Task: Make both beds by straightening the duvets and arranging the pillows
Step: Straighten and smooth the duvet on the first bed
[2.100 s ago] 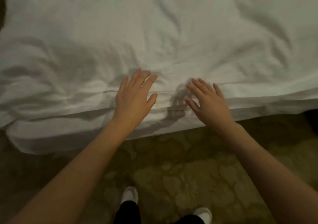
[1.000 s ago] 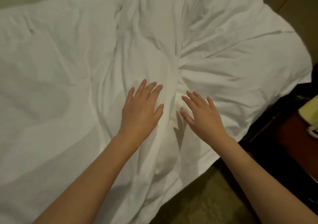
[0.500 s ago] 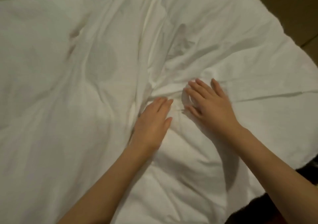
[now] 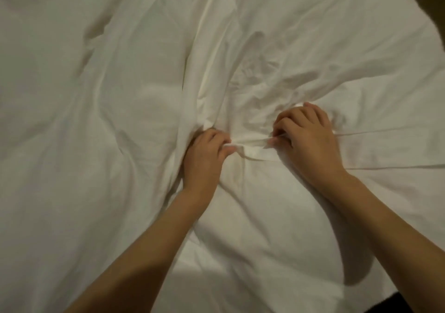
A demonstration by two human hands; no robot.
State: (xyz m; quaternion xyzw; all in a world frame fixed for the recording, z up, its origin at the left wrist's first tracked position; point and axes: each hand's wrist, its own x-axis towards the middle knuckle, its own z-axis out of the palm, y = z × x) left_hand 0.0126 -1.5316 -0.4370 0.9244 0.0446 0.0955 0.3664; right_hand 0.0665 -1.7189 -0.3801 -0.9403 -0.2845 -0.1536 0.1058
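Note:
A white, heavily creased duvet (image 4: 120, 120) fills almost the whole head view, with deep folds running from the top down to the middle. My left hand (image 4: 204, 153) pinches a bunched fold of the duvet between curled fingers and thumb. A short way to its right, my right hand (image 4: 305, 139) grips the same ridge of fabric with its fingers curled under. A taut strip of cloth stretches between the two hands. No pillow shows.
A dark strip of floor (image 4: 414, 305) shows at the bottom right corner past the duvet's edge. A dim brownish surface (image 4: 431, 2) shows at the top right corner.
Both hands lay flat on the duvet half a second ago; their fingers have now curled and gathered a fold between them. The view has moved closer over the bed.

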